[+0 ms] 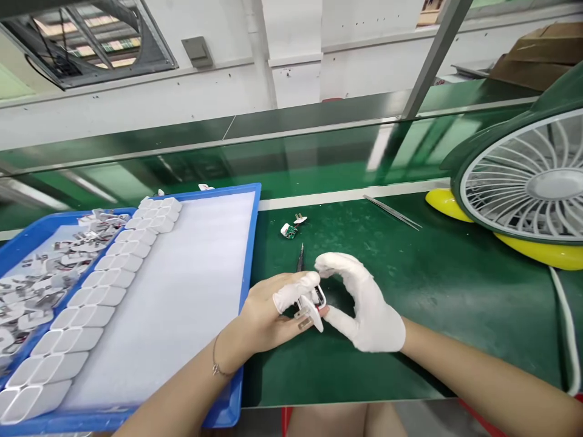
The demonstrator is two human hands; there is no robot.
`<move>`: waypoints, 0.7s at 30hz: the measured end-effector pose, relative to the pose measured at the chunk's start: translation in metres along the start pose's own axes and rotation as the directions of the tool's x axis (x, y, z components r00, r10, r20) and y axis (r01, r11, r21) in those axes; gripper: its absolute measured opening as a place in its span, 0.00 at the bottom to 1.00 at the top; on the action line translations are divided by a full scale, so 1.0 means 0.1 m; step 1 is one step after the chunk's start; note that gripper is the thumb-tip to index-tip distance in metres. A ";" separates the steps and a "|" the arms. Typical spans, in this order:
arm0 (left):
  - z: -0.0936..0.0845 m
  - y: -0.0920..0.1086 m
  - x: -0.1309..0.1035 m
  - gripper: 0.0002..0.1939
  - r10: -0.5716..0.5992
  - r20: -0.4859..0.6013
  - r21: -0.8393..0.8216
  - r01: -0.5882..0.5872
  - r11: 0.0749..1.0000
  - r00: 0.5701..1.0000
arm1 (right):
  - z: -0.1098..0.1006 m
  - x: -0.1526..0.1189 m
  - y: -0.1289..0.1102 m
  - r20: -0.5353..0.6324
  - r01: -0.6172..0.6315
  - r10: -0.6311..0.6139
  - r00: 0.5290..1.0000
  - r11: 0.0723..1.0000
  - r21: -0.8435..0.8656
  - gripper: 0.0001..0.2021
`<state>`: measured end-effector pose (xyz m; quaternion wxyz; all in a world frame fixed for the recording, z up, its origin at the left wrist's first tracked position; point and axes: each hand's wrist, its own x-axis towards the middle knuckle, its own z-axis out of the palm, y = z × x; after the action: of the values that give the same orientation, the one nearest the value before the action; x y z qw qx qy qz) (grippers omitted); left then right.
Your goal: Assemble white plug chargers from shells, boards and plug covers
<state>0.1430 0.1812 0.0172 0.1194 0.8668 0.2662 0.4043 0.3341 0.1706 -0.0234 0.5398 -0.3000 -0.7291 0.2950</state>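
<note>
Near the middle of the bench, my left hand [264, 309], bare but for a white thumb cover, is closed on a small white plug charger. Its housing [323, 295] faces right with dark parts inside, and its plate with two metal prongs [312, 313] hangs loose beside the opening. My right hand [371, 312], in a white glove, curves around empty space just right of the charger, fingers and thumb apart. The thumb tip is close to the housing; whether it touches, I cannot tell. Behind the hands, a dark pointed tool [300, 258] lies partly hidden.
A small green circuit board with white parts [289, 230] lies ahead, and tweezers [392, 212] rest farther right. At left, a blue tray [249, 255] bears rows of white housings [104, 295]; another blue tray [27, 240] holds loose plug parts. A fan [546, 182] stands at right.
</note>
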 end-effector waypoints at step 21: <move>-0.03 0.14 0.11 0.14 -0.047 0.090 0.070 0.041 0.997 0.995 | -0.21 0.15 -0.13 0.062 0.316 -0.315 0.947 0.884 -0.343 0.10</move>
<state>0.1520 0.1760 0.0322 0.1109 0.8820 0.2929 0.3522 0.3492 0.1758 0.0011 0.5171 -0.2676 -0.8100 0.0700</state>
